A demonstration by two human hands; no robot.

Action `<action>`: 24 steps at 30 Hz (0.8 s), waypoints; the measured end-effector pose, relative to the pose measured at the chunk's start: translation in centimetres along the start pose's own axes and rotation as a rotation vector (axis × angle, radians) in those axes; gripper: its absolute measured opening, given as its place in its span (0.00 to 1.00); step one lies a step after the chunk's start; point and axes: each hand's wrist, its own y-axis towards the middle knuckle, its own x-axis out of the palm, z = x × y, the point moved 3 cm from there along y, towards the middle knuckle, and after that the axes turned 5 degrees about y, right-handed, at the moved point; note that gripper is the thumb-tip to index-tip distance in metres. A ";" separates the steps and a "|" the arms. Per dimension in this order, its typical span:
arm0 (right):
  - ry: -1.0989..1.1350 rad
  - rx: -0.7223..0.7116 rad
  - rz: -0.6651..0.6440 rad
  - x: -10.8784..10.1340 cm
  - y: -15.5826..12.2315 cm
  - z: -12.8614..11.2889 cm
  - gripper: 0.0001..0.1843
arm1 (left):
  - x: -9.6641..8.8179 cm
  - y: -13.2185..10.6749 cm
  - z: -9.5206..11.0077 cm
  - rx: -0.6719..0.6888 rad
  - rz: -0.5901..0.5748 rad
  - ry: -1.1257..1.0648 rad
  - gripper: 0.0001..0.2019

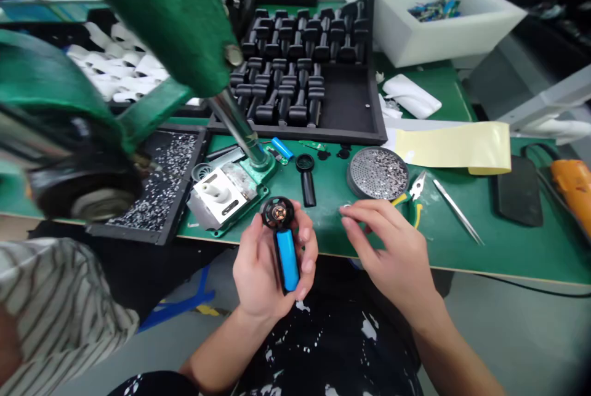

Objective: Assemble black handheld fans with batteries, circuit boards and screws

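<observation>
My left hand [263, 266] is wrapped round a small black handheld fan housing [279, 211], lifted just in front of the bench edge. A copper-coloured motor shows in its round head, and a blue battery cell [288, 259] lies along its handle. To the right, my right hand [392, 248] pinches a tiny pale or silvery piece [346, 206] between thumb and forefinger, too small to name. Beyond my hands, another black fan shell [306, 179] lies on the bench. A round dish of small metal parts [377, 172] stands beyond my right hand, with yellow-handled pliers [417, 188] beside it.
A green press [175, 20] overhangs the left side, above a white fixture [218, 193]. Black housings fill much of a tray [346, 97] behind. Tweezers [457, 211], a phone-like black slab [517, 191] and an orange tool [572, 189] lie right. A person's striped sleeve [60, 303] is left.
</observation>
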 end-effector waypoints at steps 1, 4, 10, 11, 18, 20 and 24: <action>0.104 -0.007 0.014 0.1 0.2 -1.0 0.10 | -0.4 -0.4 0.3 0.017 0.001 0.022 0.24; 0.323 -0.053 -0.035 1.4 0.7 -3.2 0.12 | -1.4 -1.7 1.0 0.072 -0.010 0.073 0.24; 0.328 -0.275 -0.127 4.2 1.2 -4.3 0.16 | -3.7 -3.7 1.9 0.102 0.018 0.130 0.25; 0.293 -0.308 -0.135 4.5 1.3 -4.4 0.15 | -4.3 -4.0 2.1 0.105 0.022 0.172 0.25; 0.077 -0.347 -0.304 6.2 1.3 -5.9 0.13 | -9.7 -5.7 7.8 0.278 0.260 0.942 0.26; -0.081 -0.328 -0.500 6.7 1.0 -6.6 0.20 | -10.8 -5.8 10.7 0.375 0.423 1.283 0.28; -0.151 -0.269 -0.756 4.9 2.7 -9.0 0.24 | -11.4 -4.6 15.7 0.426 0.605 1.802 0.30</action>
